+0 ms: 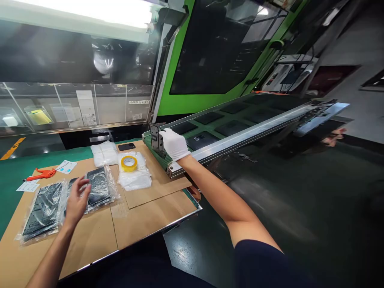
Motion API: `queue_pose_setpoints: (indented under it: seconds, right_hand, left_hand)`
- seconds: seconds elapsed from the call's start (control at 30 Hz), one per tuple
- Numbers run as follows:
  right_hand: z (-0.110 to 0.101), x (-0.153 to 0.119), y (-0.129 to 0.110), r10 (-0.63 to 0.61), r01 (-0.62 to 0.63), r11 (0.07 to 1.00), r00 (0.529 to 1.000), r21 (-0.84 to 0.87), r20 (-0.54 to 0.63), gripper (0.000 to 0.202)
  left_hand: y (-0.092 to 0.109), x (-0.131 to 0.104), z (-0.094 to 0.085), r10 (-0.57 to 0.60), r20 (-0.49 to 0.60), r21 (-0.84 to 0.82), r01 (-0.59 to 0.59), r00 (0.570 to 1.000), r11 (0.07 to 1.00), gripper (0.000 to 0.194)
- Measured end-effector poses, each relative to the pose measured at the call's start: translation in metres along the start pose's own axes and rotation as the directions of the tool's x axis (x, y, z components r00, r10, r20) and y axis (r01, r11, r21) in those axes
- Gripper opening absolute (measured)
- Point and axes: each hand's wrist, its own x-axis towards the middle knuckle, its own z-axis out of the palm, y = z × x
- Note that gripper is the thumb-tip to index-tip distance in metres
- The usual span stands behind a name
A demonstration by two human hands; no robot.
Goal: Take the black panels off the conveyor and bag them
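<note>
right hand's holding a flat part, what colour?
Black or near-black part; head view shows it.

A workbench viewed from the wearer's head, forward and down.
The cardboard-covered bench (153, 218) is seen from close above; the conveyor (249, 133) is shown receding rightward.

Brown flat cardboard sheets (94, 236): lay on a green flat table (12, 180). Black flat panels in clear plastic bags (45, 210): lay on the cardboard, at left. Orange gun-shaped tool (43, 175): lay behind these, left of a white printed card (67, 167). Yellow ring-shaped tape roll (123, 163): rested on a translucent plastic-bag stack (135, 181), right of the bagged panels. Black rectangular phone (126, 147): lay behind the roll. Green belt conveyor (216, 124): ran right of the table, bearing black rectangular panels (231, 128). Thin black plastic panel (156, 139): was held at the conveyor's near end.
</note>
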Motion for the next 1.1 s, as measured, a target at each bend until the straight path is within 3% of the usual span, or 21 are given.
queue_pose_setpoints:
  seconds: [0.03, 0.07, 0.13, 0.17, 0.2, 0.27, 0.37, 0.43, 0.5, 0.57, 0.6, 0.67, 0.7, 0.77, 0.83, 0.9, 1.0, 1.1]
  right_hand:
    - [-0.011, -0.007, -0.007, -0.042, 0.043, 0.998, 0.999, 0.044, -0.033, 0.043]
    - [-0.021, -0.016, -0.014, -0.084, 0.09, 0.992, 0.995, 0.089, -0.061, 0.042]
    - [-0.036, -0.039, -0.03, -0.167, 0.182, 0.968, 0.981, 0.173, -0.097, 0.039]
    - [-0.04, -0.053, -0.038, -0.242, 0.257, 0.943, 0.966, 0.21, -0.095, 0.037]
    - [-0.043, -0.068, -0.045, -0.329, 0.345, 0.908, 0.939, 0.239, -0.104, 0.036]
    - [-0.04, -0.099, -0.057, -0.535, 0.562, 0.779, 0.827, 0.279, -0.171, 0.039]
    - [-0.023, -0.139, -0.069, -0.726, 0.771, 0.561, 0.633, 0.301, -0.269, 0.042]
    - [-0.009, -0.155, -0.073, -0.783, 0.821, 0.472, 0.558, 0.322, -0.275, 0.036]
    - [0.004, -0.158, -0.075, -0.802, 0.833, 0.419, 0.526, 0.36, -0.282, 0.028]
    - [0.012, -0.153, -0.075, -0.741, 0.805, 0.427, 0.573, 0.412, -0.351, 0.026]
    - [0.014, -0.148, -0.077, -0.649, 0.757, 0.465, 0.644, 0.458, -0.405, 0.027]
    - [0.015, -0.138, -0.084, -0.338, 0.566, 0.53, 0.824, 0.631, -0.455, 0.035]
    - [0.014, -0.133, -0.09, -0.162, 0.441, 0.501, 0.893, 0.745, -0.42, 0.041]
    - [0.012, -0.123, -0.107, 0.078, 0.211, 0.308, 0.966, 0.928, -0.245, 0.051]
    - [0.011, -0.115, -0.125, 0.175, 0.105, 0.08, 0.977, 0.991, -0.118, 0.049]
    - [0.01, -0.109, -0.14, 0.261, 0.062, -0.064, 0.964, 0.996, -0.043, 0.045]
    - [0.01, -0.107, -0.152, 0.36, 0.027, -0.173, 0.932, 0.985, 0.037, 0.044]
    - [0.008, -0.111, -0.157, 0.425, 0.031, -0.184, 0.904, 0.982, 0.051, 0.04]
  left_hand:
    - [0.014, -0.005, 0.019, -0.101, 0.142, -0.179, 0.126, 0.985, 0.976, 0.079]
    - [0.028, -0.011, 0.037, -0.186, 0.286, -0.337, 0.28, 0.94, 0.899, 0.081]
    - [0.056, -0.022, 0.067, -0.249, 0.606, -0.475, 0.595, 0.756, 0.649, 0.086]
    - [0.069, -0.026, 0.079, -0.23, 0.708, -0.488, 0.698, 0.668, 0.524, 0.091]
    - [0.08, -0.03, 0.087, -0.19, 0.769, -0.499, 0.759, 0.61, 0.42, 0.092]
    - [0.094, -0.036, 0.098, -0.092, 0.815, -0.533, 0.803, 0.571, 0.268, 0.089]
    - [0.096, -0.04, 0.102, 0.031, 0.834, -0.549, 0.824, 0.551, 0.144, 0.096]
    - [0.089, -0.04, 0.099, 0.064, 0.846, -0.533, 0.839, 0.529, 0.113, 0.108]
    - [0.081, -0.037, 0.094, 0.054, 0.838, -0.546, 0.831, 0.543, 0.105, 0.111]
    - [0.077, -0.035, 0.088, 0.027, 0.814, -0.579, 0.808, 0.58, 0.111, 0.109]
    - [0.075, -0.034, 0.086, 0.02, 0.806, -0.589, 0.799, 0.591, 0.119, 0.108]
    - [0.074, -0.034, 0.083, 0.028, 0.807, -0.587, 0.797, 0.59, 0.143, 0.108]
    - [0.074, -0.035, 0.083, 0.043, 0.816, -0.575, 0.803, 0.576, 0.157, 0.107]
    - [0.073, -0.038, 0.086, 0.089, 0.835, -0.55, 0.816, 0.543, 0.181, 0.103]
    - [0.072, -0.042, 0.089, 0.133, 0.838, -0.546, 0.814, 0.53, 0.197, 0.098]
    - [0.071, -0.046, 0.093, 0.159, 0.82, -0.572, 0.795, 0.55, 0.199, 0.093]
    - [0.068, -0.048, 0.097, 0.16, 0.749, -0.663, 0.727, 0.643, 0.178, 0.081]
    - [0.062, -0.047, 0.099, 0.12, 0.7, -0.713, 0.677, 0.704, 0.184, 0.078]
